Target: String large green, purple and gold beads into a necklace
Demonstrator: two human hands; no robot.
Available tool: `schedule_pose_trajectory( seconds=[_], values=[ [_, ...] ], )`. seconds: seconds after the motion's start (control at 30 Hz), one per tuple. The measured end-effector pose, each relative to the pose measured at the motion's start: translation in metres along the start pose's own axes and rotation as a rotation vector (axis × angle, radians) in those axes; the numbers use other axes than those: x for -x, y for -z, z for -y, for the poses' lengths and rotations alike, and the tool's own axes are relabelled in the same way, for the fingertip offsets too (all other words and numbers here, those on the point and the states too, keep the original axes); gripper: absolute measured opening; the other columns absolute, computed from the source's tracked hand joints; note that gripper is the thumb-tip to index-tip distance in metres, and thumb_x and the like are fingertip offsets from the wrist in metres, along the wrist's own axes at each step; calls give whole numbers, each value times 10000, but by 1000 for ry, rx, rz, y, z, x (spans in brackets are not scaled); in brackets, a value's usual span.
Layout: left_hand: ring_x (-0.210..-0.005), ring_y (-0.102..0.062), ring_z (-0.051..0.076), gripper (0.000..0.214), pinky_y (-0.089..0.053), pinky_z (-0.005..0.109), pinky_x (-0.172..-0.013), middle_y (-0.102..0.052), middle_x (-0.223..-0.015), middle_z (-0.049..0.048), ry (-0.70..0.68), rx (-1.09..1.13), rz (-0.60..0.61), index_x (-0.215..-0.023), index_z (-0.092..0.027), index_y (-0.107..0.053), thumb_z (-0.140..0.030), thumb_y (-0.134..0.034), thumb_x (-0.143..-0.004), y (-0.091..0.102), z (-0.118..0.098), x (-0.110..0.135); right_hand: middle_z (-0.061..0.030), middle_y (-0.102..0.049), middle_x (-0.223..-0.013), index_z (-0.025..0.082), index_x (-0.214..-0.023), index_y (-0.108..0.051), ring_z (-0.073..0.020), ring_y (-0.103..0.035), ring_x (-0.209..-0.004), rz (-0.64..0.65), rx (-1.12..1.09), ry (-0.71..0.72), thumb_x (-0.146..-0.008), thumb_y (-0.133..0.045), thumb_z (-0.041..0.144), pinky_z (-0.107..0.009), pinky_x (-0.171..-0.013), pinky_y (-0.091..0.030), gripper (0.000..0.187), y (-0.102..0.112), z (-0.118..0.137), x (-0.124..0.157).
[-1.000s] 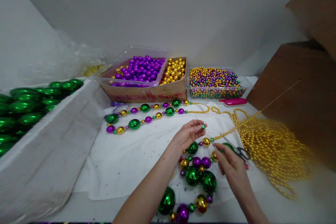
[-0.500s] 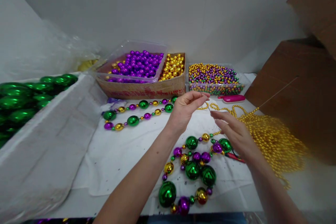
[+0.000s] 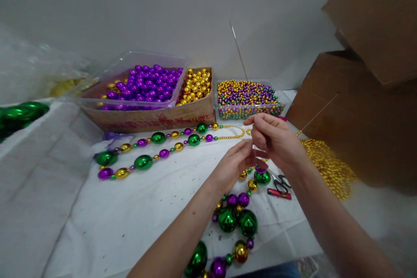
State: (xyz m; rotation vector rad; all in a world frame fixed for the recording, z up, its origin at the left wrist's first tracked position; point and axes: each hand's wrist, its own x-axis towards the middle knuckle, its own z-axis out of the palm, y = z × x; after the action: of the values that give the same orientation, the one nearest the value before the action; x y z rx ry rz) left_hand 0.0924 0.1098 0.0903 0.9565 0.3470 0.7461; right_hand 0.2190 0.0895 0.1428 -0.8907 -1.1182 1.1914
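My left hand (image 3: 233,160) has its fingertips pinched together, with a thin pale thread (image 3: 255,151) running up from it. Close above and to the right, my right hand (image 3: 272,137) is closed at thumb and forefinger on the upper part of this thread. A long thin needle-like rod (image 3: 239,47) points upward behind the hands; its lower end is lost against the beads. Below lies a necklace of big green (image 3: 248,223), purple and gold beads, partly hidden by my hands. Another beaded necklace (image 3: 143,162) forms a long loop on the left.
Purple beads (image 3: 153,82) and gold beads (image 3: 196,87) fill a box at the back. Small mixed beads sit in a clear bin (image 3: 250,110). Scissors (image 3: 280,182) and a red-handled tool (image 3: 279,194) lie right. Gold bead strands (image 3: 325,167) are heaped by a cardboard box (image 3: 329,113).
My right hand has risen and turned, now above my left hand, which has moved lower. The view has shifted right. The upright rod has come into sight, and the scissors are uncovered.
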Motion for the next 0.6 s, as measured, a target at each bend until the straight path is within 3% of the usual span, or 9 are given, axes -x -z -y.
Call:
schedule_pose_trajectory(
  seconds=[0.13, 0.23, 0.37, 0.47, 0.6],
  values=[
    [-454, -417, 53, 205, -408, 199, -503, -477, -541, -47, 50, -161, -85, -872, -145, -630, -341, -633, -811, 16, 3, 9, 59, -389, -498, 192, -861, -648, -67, -303, -446, -75, -13, 89, -871, -562, 346, -214, -423, -214, 176, 11, 12, -8],
    [-407, -304, 35, 191, -380, 188, -452, -401, -494, -81, 50, -247, -143, -753, -146, -597, -322, -671, -764, 33, -4, 16, 50, -423, -541, 177, -837, -637, -62, -342, -463, -113, -140, 73, -820, -621, 323, -198, -411, -234, 148, 26, 11, -12],
    [-416, -337, 36, 206, -264, 169, -399, -426, -522, -72, 49, -393, -165, -745, -144, -588, -333, -672, -742, 40, -17, 18, 41, -449, -609, 162, -806, -631, -54, -404, -517, -146, -328, 10, -776, -663, 240, -163, -410, -273, 89, 34, 9, -19],
    [-426, -323, 35, 201, -197, 170, -391, -425, -529, -68, 40, -483, -166, -725, -144, -582, -327, -664, -728, 36, -28, 15, 34, -474, -632, 166, -802, -627, -55, -439, -547, -201, -412, 19, -817, -613, 190, -155, -417, -289, 32, 40, 17, -21],
    [-442, -326, 41, 184, -201, 171, -398, -423, -510, -63, 16, -636, -223, -667, -141, -568, -295, -661, -705, 45, -37, 15, 21, -474, -623, 179, -740, -616, -58, -447, -563, -394, -458, 211, -923, -479, 184, -165, -433, -290, 229, 72, 44, -16]
  ],
)
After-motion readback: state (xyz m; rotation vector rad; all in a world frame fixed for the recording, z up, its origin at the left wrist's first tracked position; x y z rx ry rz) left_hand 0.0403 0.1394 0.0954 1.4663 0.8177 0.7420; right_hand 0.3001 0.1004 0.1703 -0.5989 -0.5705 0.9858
